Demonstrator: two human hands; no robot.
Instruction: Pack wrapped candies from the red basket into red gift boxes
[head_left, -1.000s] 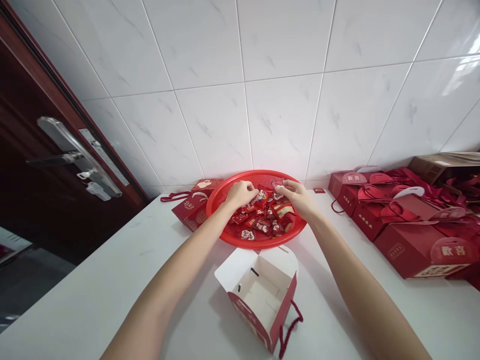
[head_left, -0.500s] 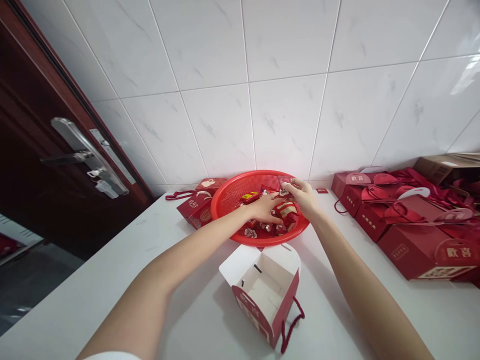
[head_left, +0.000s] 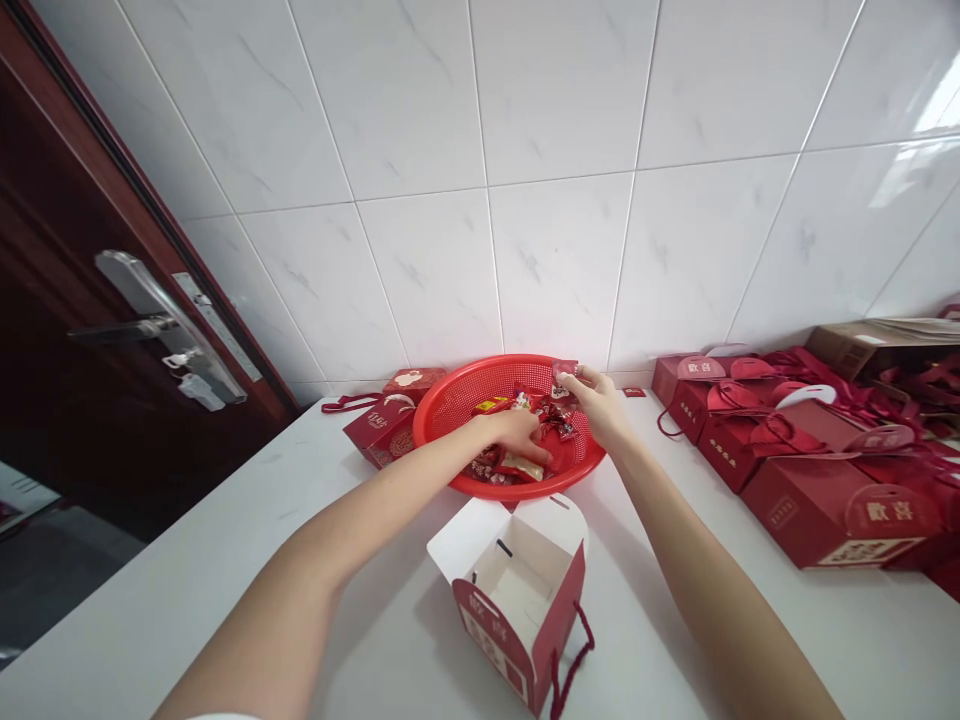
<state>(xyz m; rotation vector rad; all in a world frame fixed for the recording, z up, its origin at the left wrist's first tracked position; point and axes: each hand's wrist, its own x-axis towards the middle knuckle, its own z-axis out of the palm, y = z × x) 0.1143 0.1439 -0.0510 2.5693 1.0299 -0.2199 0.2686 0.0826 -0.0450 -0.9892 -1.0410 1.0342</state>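
Observation:
My right hand (head_left: 600, 405) pinches a small red candy packet (head_left: 564, 378) over the right far rim of a red plastic basket (head_left: 450, 400). Down among the wrapped candies (head_left: 521, 466) in that basket is my left hand (head_left: 520, 435). Its visible fingers are apart and touch the candies, while some fingertips are hidden. In front of the basket a red gift box (head_left: 501, 635) stands open, its white inside showing and a dark red cord handle hanging at its right.
Closed red gift boxes (head_left: 825, 505) line the right side, near a brown carton (head_left: 862, 345). More red boxes (head_left: 379, 425) stand left of the basket. A small red packet (head_left: 634, 393) lies by the tiled wall (head_left: 555, 270). A dark door (head_left: 67, 300) is at left.
My left hand has dug about in the basket and the candies under it have shifted. My right hand still holds the packet near the rim. The view has tilted slightly.

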